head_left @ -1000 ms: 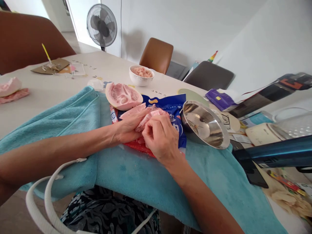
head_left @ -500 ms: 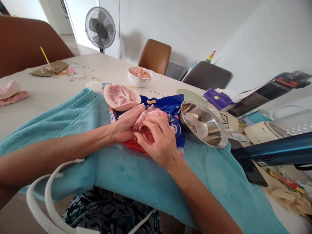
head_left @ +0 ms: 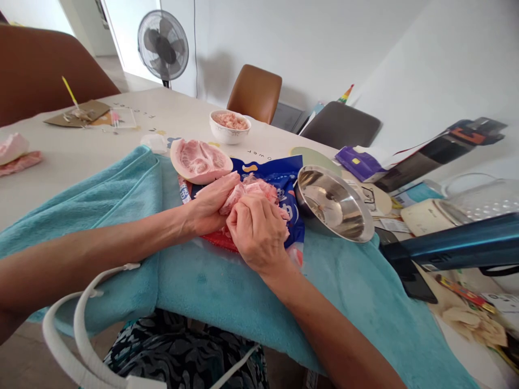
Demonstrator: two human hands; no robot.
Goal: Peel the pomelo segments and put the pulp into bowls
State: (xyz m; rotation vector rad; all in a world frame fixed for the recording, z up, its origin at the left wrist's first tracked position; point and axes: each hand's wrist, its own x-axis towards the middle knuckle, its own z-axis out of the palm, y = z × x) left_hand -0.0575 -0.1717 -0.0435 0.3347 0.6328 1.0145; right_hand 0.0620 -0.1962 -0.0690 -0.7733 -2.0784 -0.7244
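My left hand [head_left: 213, 204] lies with its palm turned right, fingers stretched along a pink pomelo segment [head_left: 232, 200] and holding it. Against that segment presses my right hand [head_left: 259, 229], its fingers curled tightly together; the fingertips and whatever they pinch are hidden. Just beyond and under both hands, a heap of torn pomelo membrane [head_left: 261, 188] rests on a flattened blue and red plastic bag [head_left: 292, 205]. A hollowed half pomelo rind [head_left: 201, 160] sits at the bag's far left. To the right, a steel bowl [head_left: 336, 202] stands tilted, with small bits inside.
A teal towel [head_left: 194, 292] covers the near table. Farther back stands a white bowl [head_left: 230, 132] of pomelo flesh. Pomelo peel [head_left: 18, 151] lies far left. A blue cylinder [head_left: 458, 240], a phone [head_left: 416, 283] and a purple packet [head_left: 359, 163] crowd the right.
My right hand has turned and its fingers, earlier looser with thumb and fingertips showing, have curled in tightly against the segment. My left hand stays in place. The view has shifted slightly.
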